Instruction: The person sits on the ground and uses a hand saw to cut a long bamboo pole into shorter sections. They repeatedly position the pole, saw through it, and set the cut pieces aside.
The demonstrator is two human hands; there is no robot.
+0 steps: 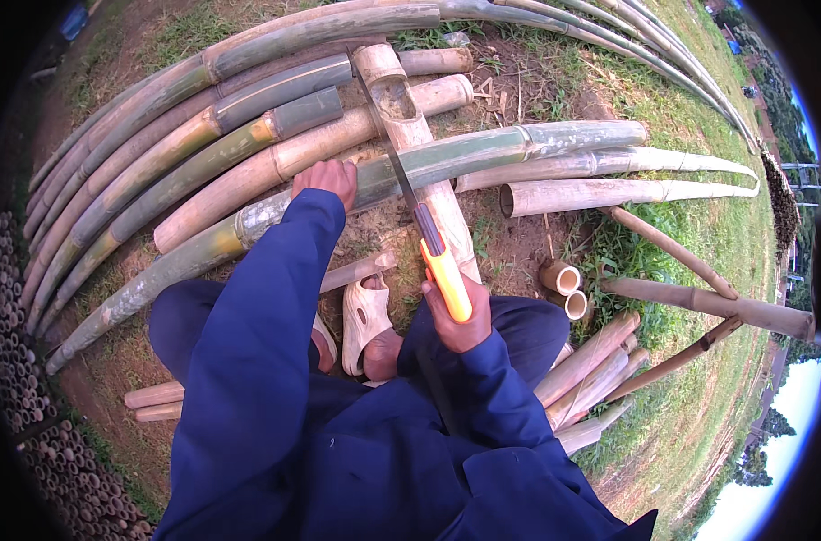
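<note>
A long green bamboo pole (483, 146) lies across a pale, thick bamboo support (453, 224) that has a notch cut in its far end. My left hand (327, 182) is closed on the pole, just left of the support. In my right hand (462, 317) is a handsaw (442, 269) with a yellow-orange handle, my fingers wrapped round it. Its long narrow blade (391, 155) points away from me and lies across the pole, right of my left hand. How deep the blade sits in the pole I cannot tell.
Several long bamboo poles (158, 176) lie side by side at the far left. To the right are more poles (591, 192), two short tubes (566, 279) and a pile of cut pieces (591, 374). Crossed bamboo struts (699, 296) stand beyond. Stacked bamboo (77, 469) lines the left.
</note>
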